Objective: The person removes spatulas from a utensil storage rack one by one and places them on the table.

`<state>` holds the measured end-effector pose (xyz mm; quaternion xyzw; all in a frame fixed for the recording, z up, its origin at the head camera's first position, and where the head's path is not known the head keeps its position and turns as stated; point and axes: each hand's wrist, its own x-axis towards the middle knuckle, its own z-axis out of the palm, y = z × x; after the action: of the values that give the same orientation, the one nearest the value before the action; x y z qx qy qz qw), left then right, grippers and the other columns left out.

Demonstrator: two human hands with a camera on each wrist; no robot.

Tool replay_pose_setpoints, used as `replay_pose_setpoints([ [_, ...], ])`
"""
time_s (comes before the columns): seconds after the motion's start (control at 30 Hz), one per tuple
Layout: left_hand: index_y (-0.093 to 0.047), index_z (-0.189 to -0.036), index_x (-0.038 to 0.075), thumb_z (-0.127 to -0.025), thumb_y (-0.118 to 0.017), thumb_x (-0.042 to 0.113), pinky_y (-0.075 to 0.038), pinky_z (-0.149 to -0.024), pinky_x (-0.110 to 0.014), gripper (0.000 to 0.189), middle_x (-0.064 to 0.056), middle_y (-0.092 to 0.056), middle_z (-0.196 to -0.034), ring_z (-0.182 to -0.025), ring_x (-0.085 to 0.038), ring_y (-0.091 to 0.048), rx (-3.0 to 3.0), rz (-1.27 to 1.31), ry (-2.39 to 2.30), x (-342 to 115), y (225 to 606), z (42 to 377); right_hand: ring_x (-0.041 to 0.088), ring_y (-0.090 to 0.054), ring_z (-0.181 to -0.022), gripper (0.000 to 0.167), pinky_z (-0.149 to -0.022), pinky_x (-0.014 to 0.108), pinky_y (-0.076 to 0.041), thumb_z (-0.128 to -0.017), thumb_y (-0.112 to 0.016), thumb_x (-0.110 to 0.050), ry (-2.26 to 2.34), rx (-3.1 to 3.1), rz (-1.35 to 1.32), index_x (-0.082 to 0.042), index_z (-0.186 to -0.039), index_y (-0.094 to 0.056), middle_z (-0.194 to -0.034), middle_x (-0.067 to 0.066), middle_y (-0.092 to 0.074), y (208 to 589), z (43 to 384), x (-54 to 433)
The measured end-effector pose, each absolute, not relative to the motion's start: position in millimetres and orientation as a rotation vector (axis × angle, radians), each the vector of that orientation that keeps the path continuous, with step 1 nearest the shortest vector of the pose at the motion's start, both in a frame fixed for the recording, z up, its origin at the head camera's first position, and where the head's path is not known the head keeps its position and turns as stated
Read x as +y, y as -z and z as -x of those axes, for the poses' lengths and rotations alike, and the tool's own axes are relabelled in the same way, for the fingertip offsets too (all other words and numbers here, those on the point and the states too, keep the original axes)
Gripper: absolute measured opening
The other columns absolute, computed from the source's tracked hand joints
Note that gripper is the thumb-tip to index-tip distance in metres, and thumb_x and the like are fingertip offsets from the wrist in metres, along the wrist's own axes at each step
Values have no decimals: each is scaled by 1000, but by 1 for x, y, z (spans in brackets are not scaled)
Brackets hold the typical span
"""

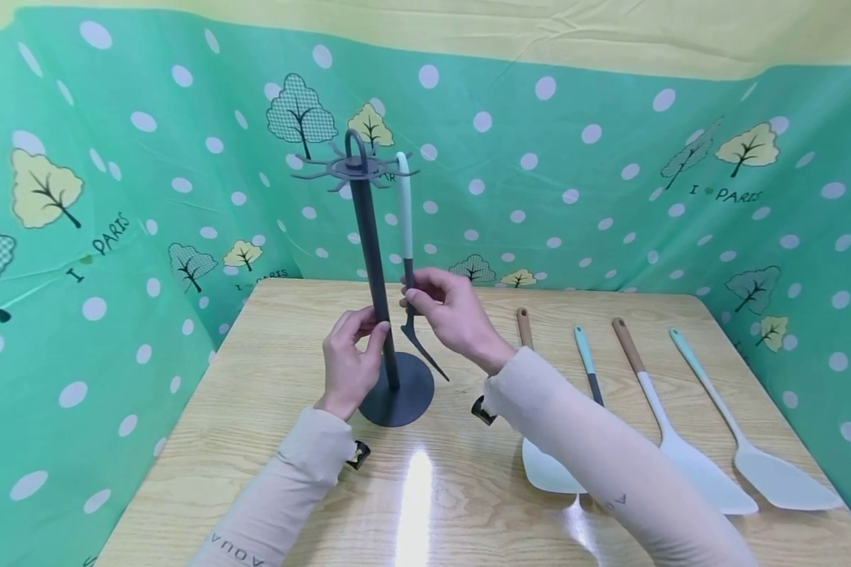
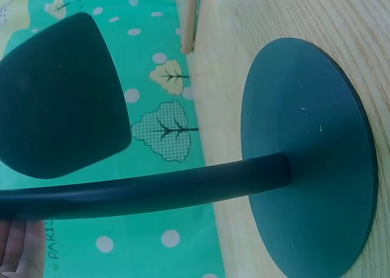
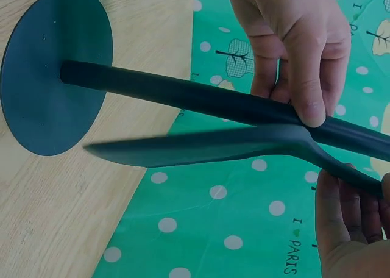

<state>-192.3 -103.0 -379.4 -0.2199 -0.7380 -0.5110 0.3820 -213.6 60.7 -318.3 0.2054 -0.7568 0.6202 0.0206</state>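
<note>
A black utensil stand [image 1: 366, 228] rises upright from its round base [image 1: 397, 409], with a ring of hooks at the top. My left hand [image 1: 353, 358] holds its pole low down, thumb in front and fingers behind. Beside the pole, my right hand [image 1: 457, 311] pinches the dark neck of a spatula [image 1: 406, 220] with a pale mint handle. The handle's top end is up at one of the right-hand hooks, overlapping it in the head view. Below the hand hangs the spatula's black head [image 2: 64, 101], seen broadside in the left wrist view and nearly edge-on in the right wrist view.
Several more utensils lie on the wooden table [image 1: 269, 472] to the right: a brown-handled white turner [image 1: 702, 472], a mint-handled turner [image 1: 780, 480], a mint handle with a dark shaft [image 1: 585, 350], and another brown-handled one [image 1: 549, 472], partly behind my right sleeve. A green patterned cloth [image 1: 596, 197] surrounds the table.
</note>
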Motion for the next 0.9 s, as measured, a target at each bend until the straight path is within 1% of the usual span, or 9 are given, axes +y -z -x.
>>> replay_pose_setpoints([
  [0.1,-64,-97,-12,-79,-68,-15,-58,-70,-36,18,-20,-62,-84,-74,-32,-63,-1885,567,1297,-103,379,192,24,-66,-93,16,-84,30,-56,-97,-56,-8,-1914,-2335,-648,-4,-110,-64,-102,17,-65,319,211,61],
  [0.2,-64,-97,-11,-80,-68,-15,-58,-71,-33,18,-20,-62,-84,-75,-31,-63,-1890,566,1290,-104,380,193,19,-66,-91,16,-83,29,-56,-96,-57,-8,-1905,-2332,-644,-5,-110,-64,-100,13,-66,319,208,62],
  [0.33,-64,-97,-11,-80,-67,-15,-57,-73,-28,18,-20,-62,-84,-75,-31,-62,-1890,563,1295,-104,381,193,17,-66,-91,16,-83,29,-56,-96,-57,-10,-1899,-2328,-639,-6,-110,-65,-97,10,-67,319,204,63],
  [0.4,-63,-97,-11,-79,-67,-16,-58,-73,-28,19,-21,-61,-84,-75,-32,-62,-1888,566,1298,-104,381,193,18,-66,-91,16,-83,30,-56,-96,-58,-10,-1896,-2321,-642,-7,-109,-65,-97,10,-67,320,201,63],
  [0.53,-63,-97,-12,-78,-67,-18,-58,-72,-32,20,-21,-61,-84,-74,-33,-63,-1887,570,1292,-104,380,193,17,-65,-91,15,-83,30,-56,-95,-60,-12,-1880,-2311,-647,-7,-108,-66,-98,10,-66,319,197,65],
  [0.63,-64,-97,-12,-79,-67,-17,-58,-70,-39,19,-22,-62,-83,-74,-33,-63,-1891,570,1294,-103,378,191,17,-65,-92,15,-85,31,-55,-94,-61,-12,-1862,-2312,-646,-8,-107,-67,-98,9,-66,317,194,65],
  [0.77,-65,-98,-11,-80,-68,-13,-58,-69,-43,18,-21,-62,-84,-75,-31,-64,-1896,575,1300,-106,386,197,20,-65,-93,16,-87,33,-54,-93,-62,-9,-1854,-2307,-629,-3,-108,-67,-99,11,-66,309,186,65],
  [0.9,-66,-101,-5,-83,-69,-5,-58,-72,-36,18,-15,-64,-87,-78,-25,-64,-1917,564,1301,-110,400,206,23,-65,-93,17,-87,34,-54,-92,-61,-4,-1851,-2304,-605,2,-108,-66,-99,15,-66,291,172,65],
])
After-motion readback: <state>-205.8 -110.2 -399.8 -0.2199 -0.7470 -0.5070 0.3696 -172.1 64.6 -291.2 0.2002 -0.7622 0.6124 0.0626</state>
